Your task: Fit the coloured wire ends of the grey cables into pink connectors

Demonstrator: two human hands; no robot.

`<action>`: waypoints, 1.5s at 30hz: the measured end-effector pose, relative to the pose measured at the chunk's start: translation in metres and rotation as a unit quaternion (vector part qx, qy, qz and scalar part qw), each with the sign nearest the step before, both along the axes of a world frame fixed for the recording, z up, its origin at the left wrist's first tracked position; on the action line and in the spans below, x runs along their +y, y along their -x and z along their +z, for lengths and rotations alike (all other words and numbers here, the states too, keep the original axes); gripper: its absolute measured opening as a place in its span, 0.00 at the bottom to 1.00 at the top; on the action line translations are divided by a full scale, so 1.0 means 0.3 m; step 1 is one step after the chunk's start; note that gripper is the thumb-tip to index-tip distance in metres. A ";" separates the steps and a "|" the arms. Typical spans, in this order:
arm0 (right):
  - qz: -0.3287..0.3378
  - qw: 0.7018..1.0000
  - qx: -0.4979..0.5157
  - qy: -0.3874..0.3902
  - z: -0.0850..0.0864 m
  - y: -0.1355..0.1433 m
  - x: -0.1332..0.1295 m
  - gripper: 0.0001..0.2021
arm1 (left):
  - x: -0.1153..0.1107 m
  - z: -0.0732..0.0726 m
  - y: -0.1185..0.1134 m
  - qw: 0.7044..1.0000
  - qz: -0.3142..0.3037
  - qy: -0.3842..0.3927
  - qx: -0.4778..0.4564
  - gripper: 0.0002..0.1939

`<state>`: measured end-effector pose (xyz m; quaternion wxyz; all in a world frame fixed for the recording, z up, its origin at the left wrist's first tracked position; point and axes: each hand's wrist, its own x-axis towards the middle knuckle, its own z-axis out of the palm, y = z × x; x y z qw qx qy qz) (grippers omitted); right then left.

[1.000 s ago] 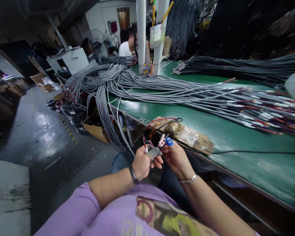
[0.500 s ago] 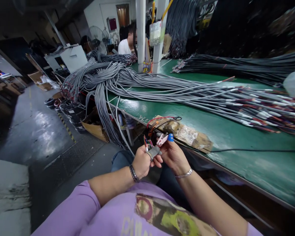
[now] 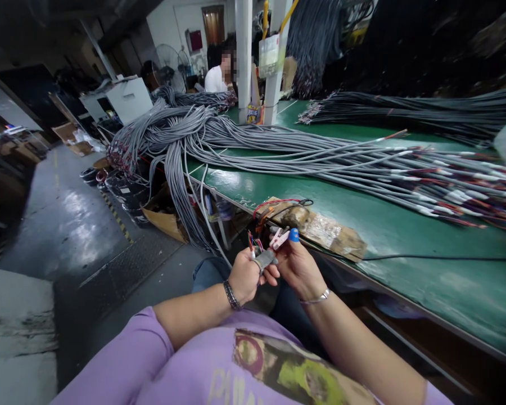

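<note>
My left hand (image 3: 243, 277) is closed round the end of a grey cable, its thumb wrapped in a grey covering. Thin coloured wires (image 3: 255, 243) fan out above that thumb from a white band. Close beside it, my right hand (image 3: 298, 274) wears a blue finger cover (image 3: 294, 235) on the thumb. A pale pink clip (image 3: 279, 239) is pinched between its thumb and fingers, beside the coloured wires. The fingertips of both hands nearly meet; what lies between them is partly hidden.
A wooden board (image 3: 346, 242) with red and black leads lies at the green table's (image 3: 405, 292) edge. Grey cables (image 3: 278, 152) cross the table and hang over its left end. Darker cables (image 3: 405, 112) lie behind. A person (image 3: 215, 79) sits beyond the white posts (image 3: 243, 62).
The view has shifted slightly. Both hands keep nearly the same pose and hold, with the clip still beside the wires.
</note>
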<state>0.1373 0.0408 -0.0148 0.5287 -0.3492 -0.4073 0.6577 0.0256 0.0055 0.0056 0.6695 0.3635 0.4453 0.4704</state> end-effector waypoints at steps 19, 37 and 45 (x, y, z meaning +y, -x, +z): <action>-0.008 0.985 0.130 0.116 0.028 -0.035 -0.016 0.14 | -0.029 0.011 0.026 0.998 0.049 -0.024 -0.041 0.17; 0.162 0.956 0.215 0.115 0.031 -0.037 -0.029 0.16 | 0.002 0.019 -0.011 0.995 0.077 0.001 -0.063 0.20; 0.150 0.958 0.210 0.121 0.010 -0.027 -0.019 0.14 | 0.001 0.008 -0.020 0.992 0.074 0.044 -0.096 0.17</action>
